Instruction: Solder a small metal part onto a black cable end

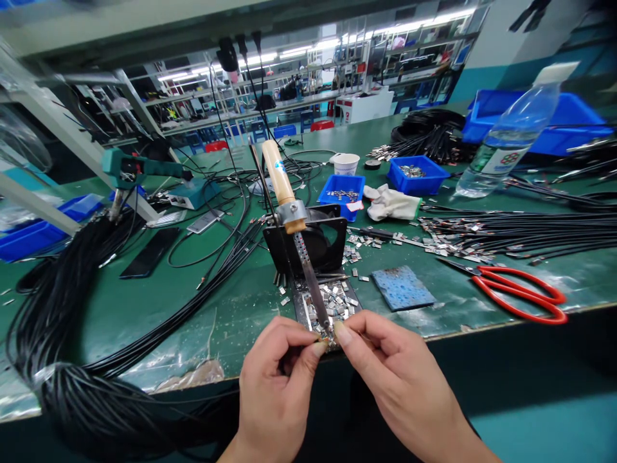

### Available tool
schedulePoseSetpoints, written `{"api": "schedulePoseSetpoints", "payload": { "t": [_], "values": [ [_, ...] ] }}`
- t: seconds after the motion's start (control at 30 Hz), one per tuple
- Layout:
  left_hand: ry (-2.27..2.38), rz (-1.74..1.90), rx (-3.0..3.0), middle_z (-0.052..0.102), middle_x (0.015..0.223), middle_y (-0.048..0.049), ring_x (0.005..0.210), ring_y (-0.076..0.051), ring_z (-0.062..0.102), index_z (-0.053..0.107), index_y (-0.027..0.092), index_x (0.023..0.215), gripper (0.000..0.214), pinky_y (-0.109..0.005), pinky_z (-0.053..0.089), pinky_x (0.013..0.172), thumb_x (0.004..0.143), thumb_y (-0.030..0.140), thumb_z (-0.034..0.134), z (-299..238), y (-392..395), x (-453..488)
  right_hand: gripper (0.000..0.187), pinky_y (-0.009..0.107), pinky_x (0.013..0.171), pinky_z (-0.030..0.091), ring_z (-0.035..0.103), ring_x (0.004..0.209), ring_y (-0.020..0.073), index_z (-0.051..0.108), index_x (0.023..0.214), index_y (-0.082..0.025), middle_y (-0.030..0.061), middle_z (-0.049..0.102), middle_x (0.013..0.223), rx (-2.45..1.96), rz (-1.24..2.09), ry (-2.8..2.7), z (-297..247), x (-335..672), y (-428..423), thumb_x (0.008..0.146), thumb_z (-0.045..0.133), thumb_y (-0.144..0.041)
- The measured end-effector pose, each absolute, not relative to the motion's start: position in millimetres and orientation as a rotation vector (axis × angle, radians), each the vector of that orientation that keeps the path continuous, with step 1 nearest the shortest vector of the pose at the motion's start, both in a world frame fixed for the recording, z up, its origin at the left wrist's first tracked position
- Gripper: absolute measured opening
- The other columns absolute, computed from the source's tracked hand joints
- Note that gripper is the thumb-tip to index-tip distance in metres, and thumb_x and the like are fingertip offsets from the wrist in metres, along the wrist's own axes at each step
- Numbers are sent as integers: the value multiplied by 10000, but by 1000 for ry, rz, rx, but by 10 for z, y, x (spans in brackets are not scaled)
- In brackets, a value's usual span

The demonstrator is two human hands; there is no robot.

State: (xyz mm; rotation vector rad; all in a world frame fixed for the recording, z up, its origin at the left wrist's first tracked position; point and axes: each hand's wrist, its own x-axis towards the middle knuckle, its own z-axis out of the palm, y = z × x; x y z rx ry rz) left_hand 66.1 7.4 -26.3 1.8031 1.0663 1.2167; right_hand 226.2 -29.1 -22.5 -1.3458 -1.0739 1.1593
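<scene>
My left hand (282,379) and my right hand (393,370) meet at the bench's front edge, each closed in a pinch. What sits between the fingertips is too small and covered to name. Just above them is the tip of a soldering iron (312,276), which slants down from its wooden handle (278,172) in a metal clamp. Beneath the iron, small silvery metal connectors (340,299) lie heaped on a plate. A black square fan frame (308,241) stands behind the iron.
To the right lie a blue sponge (402,287), red-handled scissors (523,292) and black cables (530,231). A water bottle (518,138), blue bins (418,172) and white gloves (393,203) stand farther back. A thick cable bundle (62,321) hangs over the left edge.
</scene>
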Motion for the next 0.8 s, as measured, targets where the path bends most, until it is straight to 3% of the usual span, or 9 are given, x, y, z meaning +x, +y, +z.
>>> {"api": "schedulePoseSetpoints", "payload": {
  "t": [0.6, 0.8],
  "values": [
    [1047, 1237, 1836, 663, 785, 35, 684, -132, 626, 732, 247, 852, 139, -205, 492, 601, 928, 131, 728, -270, 57, 659, 350, 258, 541, 350, 410, 620, 142, 652, 782, -220, -37, 510, 682, -1358, 1158, -1063, -238, 2234, -312, 964, 636, -519],
    [993, 1215, 1898, 684, 808, 37, 715, -129, 653, 739, 253, 901, 154, -207, 512, 638, 935, 104, 717, -302, 11, 602, 296, 234, 564, 418, 460, 629, 140, 656, 876, -236, -41, 536, 708, -1334, 1199, -1131, -271, 2331, -454, 985, 635, -510]
  ]
}}
